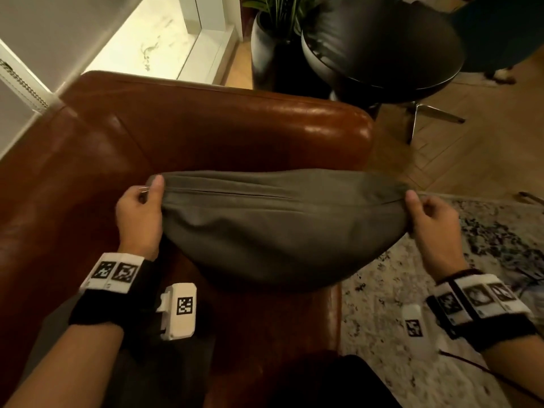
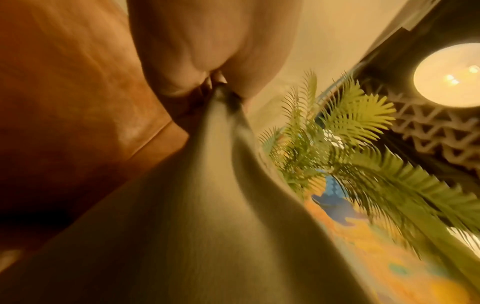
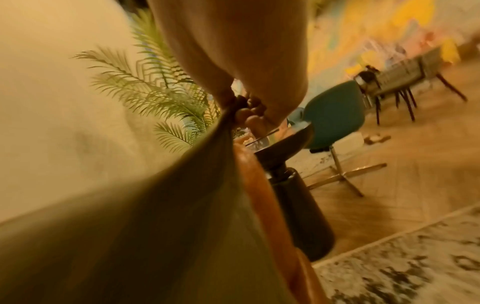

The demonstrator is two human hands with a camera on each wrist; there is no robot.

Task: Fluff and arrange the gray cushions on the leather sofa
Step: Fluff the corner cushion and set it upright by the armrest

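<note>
Living room, warm light: herringbone wood floor [image 1: 459, 160], mottled grey-and-cream rug [image 1: 441, 275] at right, white marble-look ledge [image 1: 153, 45] behind the sofa. Brown glossy leather sofa [image 1: 206, 128] fills the left and centre of the head view; its rounded arm ends just short of a round dark-topped side counter on a black pedestal [image 1: 382, 54]. Potted green palm in a dark pot [image 1: 273, 33] just beside that counter, teal shell chair on metal legs [image 3: 335, 115] further back.

Soft gray fabric cushion [image 1: 279, 228] held over the sofa seat, seam edge up, belly sagging down; whether it touches the leather, cannot tell. It overhangs the seat's right edge toward the rug.

Left hand [image 1: 139, 213]: fingers and thumb pinching the cushion's left top corner. Left wrist view confirms the corner fabric bunched between thumb and fingers [image 2: 182, 61].

Right hand [image 1: 432, 222]: same on the right top corner, fabric pulled taut into the pinch, fingers [image 3: 249, 115] curled around it.

Both wrists carry black bands with white marker tags. Wrist views are motion-blurred.
</note>
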